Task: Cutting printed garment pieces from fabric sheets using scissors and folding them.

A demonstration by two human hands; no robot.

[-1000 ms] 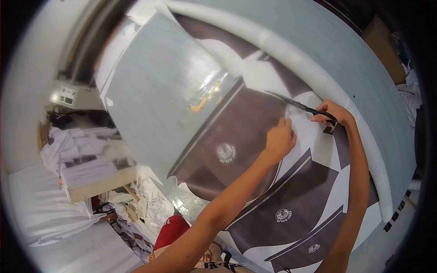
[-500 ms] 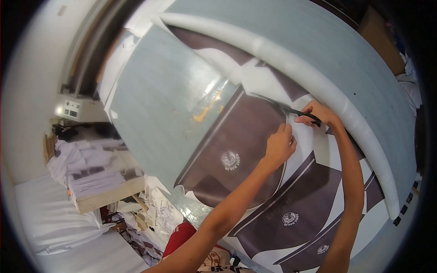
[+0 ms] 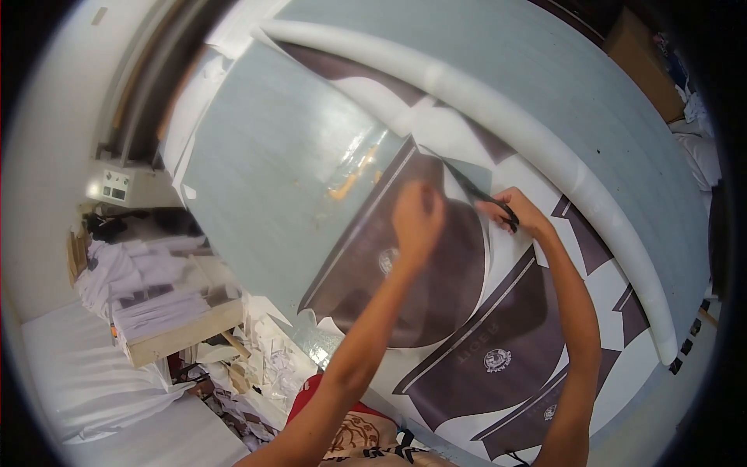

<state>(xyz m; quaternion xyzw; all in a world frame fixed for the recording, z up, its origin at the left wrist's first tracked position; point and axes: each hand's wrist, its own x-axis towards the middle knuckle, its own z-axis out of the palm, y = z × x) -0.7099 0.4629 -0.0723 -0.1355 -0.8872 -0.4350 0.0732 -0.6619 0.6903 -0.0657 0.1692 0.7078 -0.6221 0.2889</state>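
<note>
Hands apart. Right hand (image 3: pixel 515 213) gripped on scissors (image 3: pixel 481 196), blades at the brown panel's (image 3: pixel 451 280) far side. Left hand (image 3: pixel 418 219) blurred over the panel; finger closure cannot be told. Panel's lower left corner near the table's (image 3: pixel 264 171) near edge.

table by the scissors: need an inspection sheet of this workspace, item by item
Surface: blue-grey table, shiny, with yellow-orange marks
Things: white sheet bearing dark brown panels; black scissors at the upper right edge of the largest brown panel; long white roll along the far side
Clutter: white scraps heaped at lower left; piled white material beyond
Hands: right hand grips the scissors; left hand blurred over the largest panel, contact unclear
Cables: nothing clearly seen
Surroundings: cardboard box at upper right; white box with dark controls at left
</note>
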